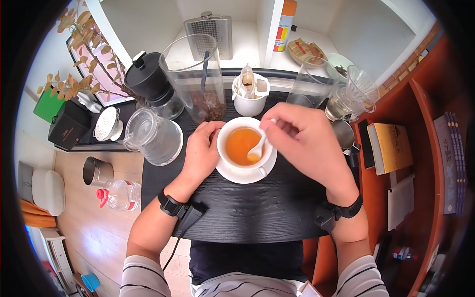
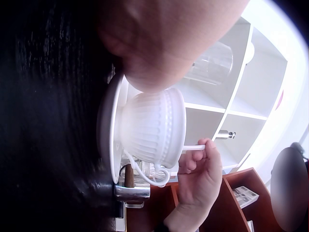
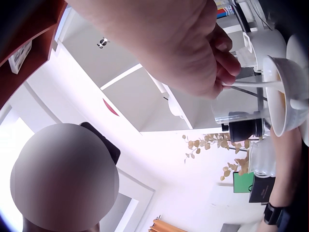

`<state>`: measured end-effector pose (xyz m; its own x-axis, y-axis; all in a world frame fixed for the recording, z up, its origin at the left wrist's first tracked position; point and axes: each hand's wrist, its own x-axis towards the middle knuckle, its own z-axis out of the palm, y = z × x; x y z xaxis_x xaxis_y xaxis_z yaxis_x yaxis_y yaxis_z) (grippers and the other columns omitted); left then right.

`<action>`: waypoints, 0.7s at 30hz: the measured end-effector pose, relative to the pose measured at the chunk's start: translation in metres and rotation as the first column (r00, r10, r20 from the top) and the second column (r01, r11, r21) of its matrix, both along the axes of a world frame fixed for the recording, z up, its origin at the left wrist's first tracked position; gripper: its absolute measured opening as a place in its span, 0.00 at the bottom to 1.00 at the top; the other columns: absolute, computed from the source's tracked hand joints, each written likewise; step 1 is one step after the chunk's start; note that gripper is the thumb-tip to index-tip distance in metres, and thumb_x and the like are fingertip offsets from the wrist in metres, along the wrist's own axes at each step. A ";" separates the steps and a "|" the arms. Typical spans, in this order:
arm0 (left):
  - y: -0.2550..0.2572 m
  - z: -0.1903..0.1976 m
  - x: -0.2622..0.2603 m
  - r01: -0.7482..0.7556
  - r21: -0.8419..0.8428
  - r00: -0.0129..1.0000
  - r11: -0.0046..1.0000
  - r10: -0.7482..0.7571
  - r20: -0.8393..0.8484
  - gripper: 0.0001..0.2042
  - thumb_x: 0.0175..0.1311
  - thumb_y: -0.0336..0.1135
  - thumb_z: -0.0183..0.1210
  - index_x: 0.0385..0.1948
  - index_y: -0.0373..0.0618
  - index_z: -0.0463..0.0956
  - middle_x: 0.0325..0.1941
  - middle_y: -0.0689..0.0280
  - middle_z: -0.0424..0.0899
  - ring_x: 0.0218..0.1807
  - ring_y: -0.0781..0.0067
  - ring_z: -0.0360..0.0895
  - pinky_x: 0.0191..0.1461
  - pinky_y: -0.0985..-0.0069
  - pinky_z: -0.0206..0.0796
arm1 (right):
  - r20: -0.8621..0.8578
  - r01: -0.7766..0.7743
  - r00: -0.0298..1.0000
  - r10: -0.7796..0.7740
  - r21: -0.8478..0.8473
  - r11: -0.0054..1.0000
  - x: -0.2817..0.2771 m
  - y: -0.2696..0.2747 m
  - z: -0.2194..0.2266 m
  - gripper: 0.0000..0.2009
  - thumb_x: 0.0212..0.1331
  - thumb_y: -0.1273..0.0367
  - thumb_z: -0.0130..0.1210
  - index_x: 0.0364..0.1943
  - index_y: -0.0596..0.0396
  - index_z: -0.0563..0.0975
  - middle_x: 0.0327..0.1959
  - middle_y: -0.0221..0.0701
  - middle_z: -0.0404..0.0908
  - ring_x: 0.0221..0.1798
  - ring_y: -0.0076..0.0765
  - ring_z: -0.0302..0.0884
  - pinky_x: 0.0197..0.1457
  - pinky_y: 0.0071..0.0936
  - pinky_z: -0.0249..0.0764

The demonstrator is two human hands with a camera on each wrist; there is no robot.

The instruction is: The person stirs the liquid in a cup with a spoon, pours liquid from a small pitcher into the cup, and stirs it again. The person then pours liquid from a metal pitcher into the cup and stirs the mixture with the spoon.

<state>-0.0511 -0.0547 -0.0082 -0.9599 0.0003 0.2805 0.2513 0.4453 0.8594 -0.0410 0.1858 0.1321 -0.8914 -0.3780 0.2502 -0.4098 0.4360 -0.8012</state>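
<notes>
A white teacup (image 1: 222,150) of amber liquid stands on a white saucer (image 1: 232,175), its handle towards the front. My left hand (image 1: 201,151) curves against the cup's left side, low over the saucer; the cup hides some fingertips. In the left wrist view, that hand overlaps the fluted cup wall (image 2: 145,128). My right hand (image 1: 307,143) pinches the end of a white spoon (image 1: 257,150) at the cup's right rim. The spoon's bowl dips into the liquid. Seen from the right wrist, the spoon handle (image 3: 253,84) slants from the fingertips into the cup.
Behind the cup stand a white mug (image 1: 250,106) with a drip bag and a tall glass (image 1: 190,74) of dark bits. A lidded glass jug (image 1: 154,136) and hand grinder (image 1: 148,79) sit left. A metal pitcher (image 1: 341,133) and glass dripper (image 1: 361,86) are at right.
</notes>
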 end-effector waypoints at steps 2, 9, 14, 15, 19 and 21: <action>-0.001 -0.001 -0.001 0.004 0.003 1.000 1.000 -0.004 0.000 0.09 0.77 0.28 0.59 0.50 0.37 0.85 0.40 0.57 0.85 0.37 0.66 0.84 0.46 0.71 0.76 | 0.009 -0.049 0.999 0.049 -0.041 0.998 0.001 -0.006 -0.003 0.08 0.68 0.69 0.64 0.42 0.61 0.86 0.31 0.40 0.88 0.32 0.38 0.88 0.39 0.31 0.81; -0.001 -0.002 -0.001 -0.002 -0.011 1.000 1.000 0.002 -0.002 0.09 0.77 0.28 0.59 0.50 0.37 0.85 0.40 0.57 0.85 0.37 0.66 0.84 0.46 0.71 0.76 | -0.330 0.010 0.944 -0.016 -0.020 1.000 -0.007 -0.008 -0.017 0.07 0.67 0.70 0.65 0.41 0.61 0.86 0.33 0.42 0.87 0.32 0.47 0.87 0.40 0.36 0.82; 0.001 0.001 0.001 -0.003 0.031 1.000 1.000 0.003 0.004 0.09 0.77 0.27 0.58 0.50 0.37 0.85 0.41 0.57 0.85 0.37 0.66 0.84 0.46 0.71 0.76 | -0.301 0.112 0.947 -0.110 -0.010 0.994 -0.003 -0.002 -0.006 0.06 0.66 0.72 0.64 0.41 0.62 0.84 0.30 0.43 0.85 0.30 0.46 0.86 0.38 0.37 0.81; 0.001 0.001 0.001 -0.001 0.023 1.000 1.000 0.001 0.006 0.09 0.77 0.27 0.58 0.50 0.37 0.85 0.41 0.57 0.85 0.37 0.66 0.84 0.46 0.71 0.76 | -0.173 0.073 0.982 -0.071 0.002 0.997 -0.002 -0.001 -0.004 0.07 0.66 0.71 0.64 0.41 0.62 0.85 0.30 0.43 0.86 0.30 0.45 0.87 0.38 0.36 0.81; 0.000 0.002 0.000 0.008 0.000 1.000 1.000 -0.008 0.000 0.09 0.77 0.27 0.58 0.50 0.37 0.85 0.41 0.57 0.85 0.37 0.66 0.84 0.46 0.71 0.76 | -0.015 -0.076 0.997 0.075 -0.089 0.993 0.002 -0.011 -0.006 0.08 0.68 0.70 0.64 0.42 0.61 0.86 0.30 0.42 0.86 0.32 0.42 0.88 0.38 0.33 0.80; 0.000 0.002 0.000 0.007 -0.014 1.000 1.000 -0.007 -0.007 0.09 0.77 0.27 0.58 0.50 0.37 0.85 0.41 0.57 0.85 0.37 0.66 0.84 0.46 0.71 0.76 | -0.006 -0.088 0.996 0.088 -0.119 0.989 0.001 -0.014 -0.011 0.08 0.69 0.69 0.64 0.43 0.61 0.87 0.32 0.42 0.88 0.33 0.44 0.89 0.39 0.34 0.81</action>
